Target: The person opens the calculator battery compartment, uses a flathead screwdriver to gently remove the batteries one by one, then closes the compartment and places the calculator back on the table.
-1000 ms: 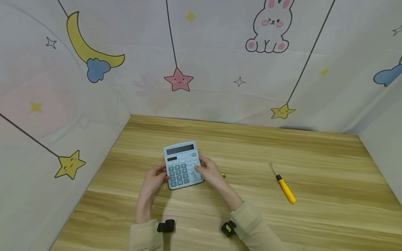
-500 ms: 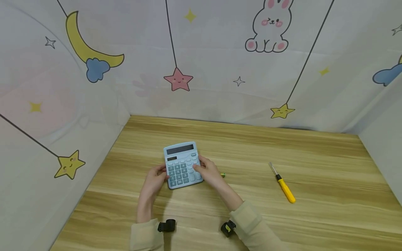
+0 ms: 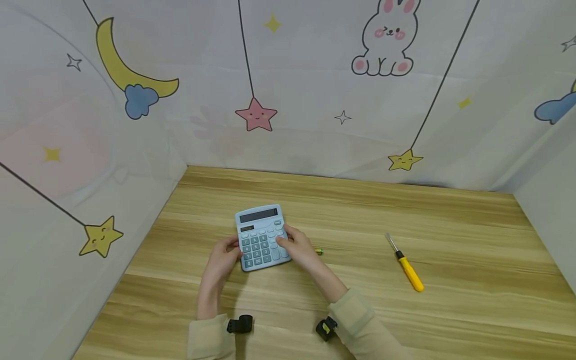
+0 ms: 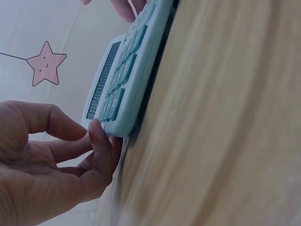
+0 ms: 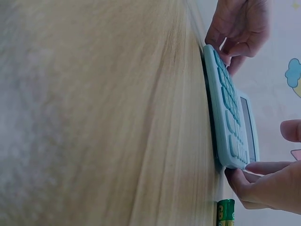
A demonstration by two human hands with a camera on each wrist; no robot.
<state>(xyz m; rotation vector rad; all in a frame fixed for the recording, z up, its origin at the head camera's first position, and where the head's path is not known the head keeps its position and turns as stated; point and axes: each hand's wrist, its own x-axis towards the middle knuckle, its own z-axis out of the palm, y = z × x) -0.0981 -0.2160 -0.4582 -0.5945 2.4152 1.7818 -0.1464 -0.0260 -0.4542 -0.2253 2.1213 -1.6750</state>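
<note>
A light blue desktop calculator (image 3: 263, 235) with darker number keys lies low over the wooden table, its screen at the far end. My left hand (image 3: 222, 257) grips its left edge near the lower number keys. On the opposite edge, my right hand (image 3: 302, 248) holds the side, with the thumb over the right-hand keys. The right wrist view shows fingers of the right hand (image 5: 265, 186) reaching under the calculator's rim (image 5: 223, 141). A dark gap or shadow runs beneath the body. Whether a key is pressed down, I cannot tell.
Just beyond my right hand lies a green battery (image 3: 319, 251), partly hidden by that hand. A screwdriver (image 3: 409, 270) with a yellow handle rests farther right on the table (image 3: 468, 250). White printed cloth (image 3: 310, 80) encloses the back and sides.
My right hand has shifted very slightly left, its thumb a little farther over the keys. The calculator and my left hand stay practically in place.
</note>
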